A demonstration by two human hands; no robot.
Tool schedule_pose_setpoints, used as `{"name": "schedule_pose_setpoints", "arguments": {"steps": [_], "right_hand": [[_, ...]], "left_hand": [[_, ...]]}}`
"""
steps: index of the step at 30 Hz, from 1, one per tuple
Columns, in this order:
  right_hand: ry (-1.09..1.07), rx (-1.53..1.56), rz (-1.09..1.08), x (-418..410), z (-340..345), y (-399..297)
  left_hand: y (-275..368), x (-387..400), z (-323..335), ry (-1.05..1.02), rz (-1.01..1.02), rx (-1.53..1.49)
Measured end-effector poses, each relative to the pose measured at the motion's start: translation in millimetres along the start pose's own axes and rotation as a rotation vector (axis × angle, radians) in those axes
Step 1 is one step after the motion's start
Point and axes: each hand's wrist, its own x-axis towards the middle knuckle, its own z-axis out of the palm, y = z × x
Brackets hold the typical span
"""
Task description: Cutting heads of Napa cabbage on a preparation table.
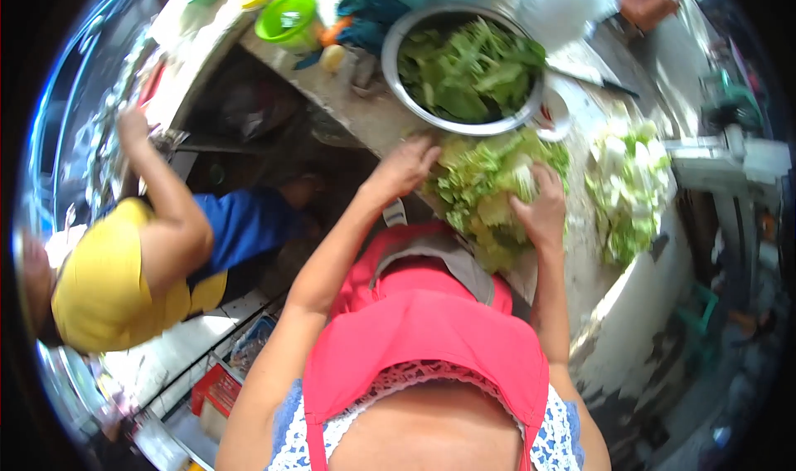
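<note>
Loose green lettuce leaves [491, 191] lie heaped at the near edge of the counter, before my body. My left hand [407, 163] rests at the left side of the heap, fingertips by the leaves; its grip is unclear. On the right side, my right hand [541, 203] has its thumb and fingers spread over the leaves near a pale stalk; whether it grips one is not plain. Just beyond the heap stands a metal bowl [398, 101] full of leafy greens [479, 67]. Chopped pale-green leaves [628, 185] form another pile to the right.
A knife [587, 79] lies right of the bowl, beside a small white dish [556, 113]. A green plastic container [289, 20] and dark cloth [373, 14] are at the back left. A person in a yellow shirt [106, 278] is at the left; another person's arm [643, 4] shows at the top right.
</note>
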Motion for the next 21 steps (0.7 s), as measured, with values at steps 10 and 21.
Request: {"name": "schedule_pose_setpoints", "arguments": {"steps": [10, 21], "right_hand": [[0.458, 0.996, 0.401, -39, -25, 55], [-0.097, 0.097, 0.229, -1, -45, -17]], "left_hand": [[-3, 3, 20, -0.085, -0.028, -0.215], [-2, -15, 31, -0.103, -0.224, -0.509]]}}
